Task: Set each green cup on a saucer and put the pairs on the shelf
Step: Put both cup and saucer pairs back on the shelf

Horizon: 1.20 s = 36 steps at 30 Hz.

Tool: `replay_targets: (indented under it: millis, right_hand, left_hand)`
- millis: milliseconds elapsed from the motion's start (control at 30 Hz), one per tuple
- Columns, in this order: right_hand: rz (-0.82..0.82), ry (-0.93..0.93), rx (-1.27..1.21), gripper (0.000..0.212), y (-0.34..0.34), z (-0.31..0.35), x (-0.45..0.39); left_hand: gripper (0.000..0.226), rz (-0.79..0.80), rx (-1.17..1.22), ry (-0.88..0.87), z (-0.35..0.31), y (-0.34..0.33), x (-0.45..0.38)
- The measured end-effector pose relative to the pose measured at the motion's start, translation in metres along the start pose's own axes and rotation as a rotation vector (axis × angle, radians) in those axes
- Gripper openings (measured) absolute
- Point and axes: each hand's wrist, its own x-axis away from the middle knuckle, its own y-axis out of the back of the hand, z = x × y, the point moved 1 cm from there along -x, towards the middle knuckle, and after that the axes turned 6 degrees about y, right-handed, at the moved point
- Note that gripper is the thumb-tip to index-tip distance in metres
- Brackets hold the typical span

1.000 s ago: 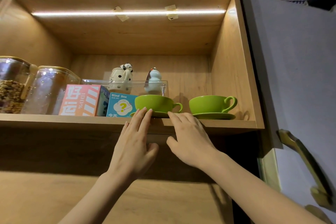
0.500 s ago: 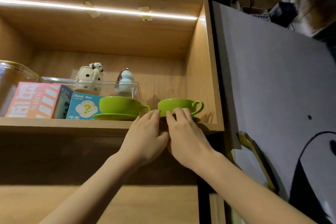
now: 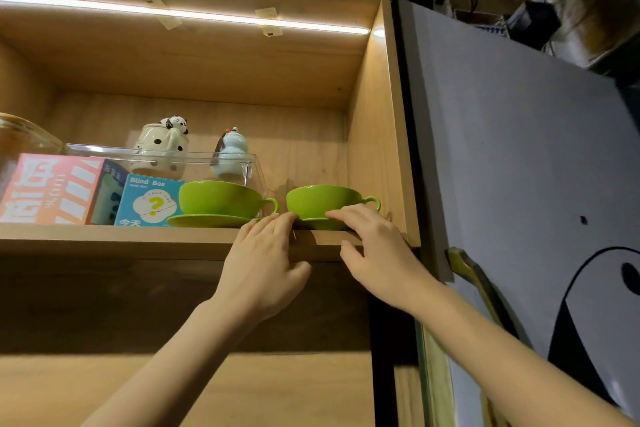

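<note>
Two green cups stand on green saucers on the wooden shelf point(image 3: 104, 241). The left cup point(image 3: 221, 198) sits on its saucer point(image 3: 207, 220) beside a blue box. At the shelf's right end the right cup point(image 3: 322, 200) rests on its saucer point(image 3: 320, 224), handle pointing right. My left hand point(image 3: 266, 263) has its fingertips at the left rim of the right saucer, fingers apart. Fingers spread, my right hand point(image 3: 377, 253) lies over the front right of that same saucer, its thumb under the shelf edge. Neither hand grips anything.
A blue "Blind Box" carton point(image 3: 149, 201) and a pink striped box point(image 3: 52, 189) stand left of the cups. Behind them a clear tray point(image 3: 166, 158) holds two ceramic figures. A glass jar point(image 3: 20, 139) is far left. The cabinet wall point(image 3: 377, 149) and a grey door point(image 3: 519, 166) with a handle point(image 3: 474, 274) are right.
Both hands have shifted right from the left cup's saucer to the right one, and then spread apart along its rim. The view has swung to the right.
</note>
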Motion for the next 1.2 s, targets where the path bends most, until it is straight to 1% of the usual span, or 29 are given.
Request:
replay_targets:
  millis: [133, 233, 333, 467, 600, 767, 967, 1133, 1200]
  right_hand:
    - [-0.007, -0.029, 0.045, 0.050, -0.003, -0.004, 0.007]
    - [-0.026, -0.052, 0.140, 0.054, -0.006, -0.007, 0.014]
    - [-0.017, -0.053, 0.212, 0.058, -0.008, -0.011, 0.019]
    - [-0.024, -0.078, 0.246, 0.057, -0.010, -0.012, 0.018]
    - [-0.048, -0.127, 0.239, 0.055, -0.014, -0.008, 0.014]
    - [-0.063, -0.103, 0.235, 0.054, -0.011, -0.006, 0.017]
    - [-0.076, -0.100, 0.251, 0.054, -0.014, -0.006, 0.016]
    - [-0.051, -0.126, 0.295, 0.054, -0.016, -0.004, 0.016]
    - [-0.031, -0.146, 0.287, 0.054, -0.015, -0.003, 0.015]
  left_hand:
    - [0.070, -0.033, 0.096, -0.045, 0.006, 0.001, 0.001]
    - [0.069, -0.046, 0.157, -0.072, 0.009, 0.000, 0.001]
    - [0.074, -0.056, 0.181, -0.117, 0.013, -0.003, 0.002]
    - [0.084, -0.054, 0.094, -0.189, 0.021, -0.010, 0.005]
    - [0.087, -0.083, -0.016, -0.148, 0.017, -0.018, 0.008]
    - [0.087, -0.097, -0.093, -0.148, 0.017, -0.018, 0.007]
    - [0.089, -0.098, -0.110, -0.147, 0.017, -0.018, 0.007]
    - [0.095, -0.086, -0.206, -0.179, 0.022, -0.019, 0.008]
    - [0.097, -0.062, -0.155, -0.177, 0.021, -0.015, 0.010]
